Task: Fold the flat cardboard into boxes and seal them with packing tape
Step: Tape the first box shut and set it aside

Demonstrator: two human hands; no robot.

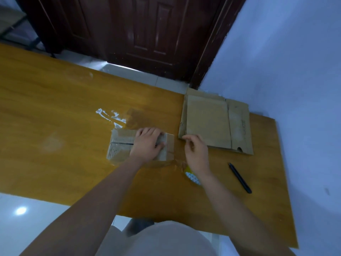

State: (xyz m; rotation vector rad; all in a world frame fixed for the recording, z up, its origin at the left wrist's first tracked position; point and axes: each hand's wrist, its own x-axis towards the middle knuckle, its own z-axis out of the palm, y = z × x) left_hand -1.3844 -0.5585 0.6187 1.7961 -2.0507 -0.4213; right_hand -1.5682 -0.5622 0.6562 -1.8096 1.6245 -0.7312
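The left hand [147, 143] presses flat, fingers spread, on the folded box [120, 145] mid-table. The right hand [196, 154], fingers loosely curled, pinches a tape strip [166, 163] stretched from the box; flat cardboard [212, 122] lies beyond, a pen [239, 178] right, bare table [55, 117] left.

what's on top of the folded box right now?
The left hand lies palm-down on the box, fingers curled at its far right edge. Left of it, the top seam and shiny tape show. What is under the palm is covered.
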